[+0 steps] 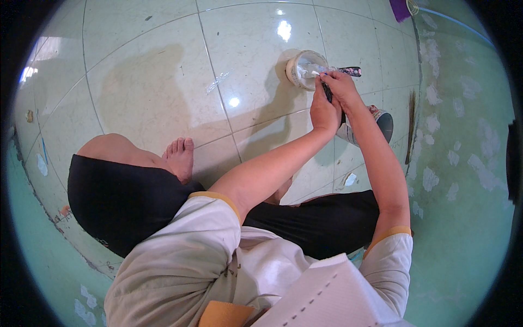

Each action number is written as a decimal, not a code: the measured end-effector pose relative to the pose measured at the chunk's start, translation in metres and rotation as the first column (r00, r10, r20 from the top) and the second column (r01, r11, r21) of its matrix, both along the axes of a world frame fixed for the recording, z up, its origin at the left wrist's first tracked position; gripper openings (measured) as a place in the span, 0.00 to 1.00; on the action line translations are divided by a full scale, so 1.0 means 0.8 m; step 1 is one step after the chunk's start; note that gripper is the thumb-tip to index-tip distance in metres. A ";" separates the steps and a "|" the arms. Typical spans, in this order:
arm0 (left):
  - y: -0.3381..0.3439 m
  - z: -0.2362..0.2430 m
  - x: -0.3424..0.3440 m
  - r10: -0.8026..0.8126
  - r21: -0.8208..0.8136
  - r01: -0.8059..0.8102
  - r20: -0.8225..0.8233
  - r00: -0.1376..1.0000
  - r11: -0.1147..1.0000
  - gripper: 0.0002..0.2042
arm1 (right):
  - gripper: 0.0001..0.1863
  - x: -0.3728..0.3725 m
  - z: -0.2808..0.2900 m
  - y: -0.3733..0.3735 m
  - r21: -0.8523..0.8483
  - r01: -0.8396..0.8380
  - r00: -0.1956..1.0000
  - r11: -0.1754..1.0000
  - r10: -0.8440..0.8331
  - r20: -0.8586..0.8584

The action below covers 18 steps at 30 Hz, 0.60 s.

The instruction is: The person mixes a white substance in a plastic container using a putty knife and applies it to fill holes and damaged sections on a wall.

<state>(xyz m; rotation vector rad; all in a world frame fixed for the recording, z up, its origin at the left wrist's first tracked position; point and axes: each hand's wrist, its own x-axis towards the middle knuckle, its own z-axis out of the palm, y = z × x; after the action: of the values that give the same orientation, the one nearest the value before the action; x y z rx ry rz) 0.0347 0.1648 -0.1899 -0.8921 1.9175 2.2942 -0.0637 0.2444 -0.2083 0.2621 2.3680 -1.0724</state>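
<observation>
Both hands meet over the front right of a round off-white tub holding white paste. My left hand is closed around the dark handle of a tool. My right hand overlaps it from the right, fingers closed at the upper end of the same tool; its tip is hard to make out among the paste. A second handle with a pink-and-black pattern reaches out from the tub's right side. Behind my right wrist lies a cylindrical container with a dark end, partly hidden by my arm.
I squat on glossy tiles, my bare foot toward the left. A patched green wall runs along the right, with thin brown bristles at its base. A purple item and blue line sit top right. Small scraps lie around.
</observation>
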 end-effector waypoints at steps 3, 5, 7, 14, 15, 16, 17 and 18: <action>0.001 -0.002 -0.003 0.009 -0.004 -0.009 -0.003 1.000 1.000 0.35 | 0.14 -0.002 0.004 -0.004 0.104 -0.067 0.997 0.992 0.069 -0.020; 0.000 -0.001 -0.004 -0.013 0.052 0.012 0.019 1.000 0.999 0.35 | 0.14 -0.003 0.007 -0.006 0.153 -0.127 0.991 0.980 0.133 -0.030; -0.001 0.002 -0.005 -0.012 0.044 0.010 0.036 0.999 0.999 0.36 | 0.14 -0.003 0.007 -0.007 0.125 -0.088 0.996 0.988 0.091 -0.019; 0.008 -0.004 -0.007 0.021 0.008 -0.022 0.068 0.997 1.000 0.37 | 0.18 -0.004 -0.009 0.001 0.042 -0.043 0.994 0.998 0.047 -0.095; 0.007 -0.004 -0.007 0.010 0.021 -0.012 0.090 0.996 1.000 0.37 | 0.18 -0.005 -0.011 0.002 0.080 -0.076 0.990 0.994 0.085 -0.115; 0.006 -0.004 -0.008 -0.001 0.033 -0.003 0.112 0.994 0.999 0.37 | 0.18 -0.005 -0.013 0.002 0.109 -0.103 0.984 0.989 0.117 -0.132; 0.006 -0.004 -0.008 -0.015 0.048 0.009 0.132 0.991 0.999 0.37 | 0.18 -0.006 -0.017 0.007 0.141 -0.126 0.978 0.982 0.147 -0.150; 0.006 -0.004 -0.008 -0.013 0.060 0.005 0.126 0.992 0.998 0.36 | 0.19 -0.006 -0.021 0.011 0.173 -0.148 0.970 0.974 0.177 -0.167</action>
<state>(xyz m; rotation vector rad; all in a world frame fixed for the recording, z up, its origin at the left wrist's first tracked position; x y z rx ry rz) 0.0286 0.1698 -0.1928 -0.9942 1.7895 2.2183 -0.0687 0.2532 -0.2253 0.0243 2.5914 -0.8629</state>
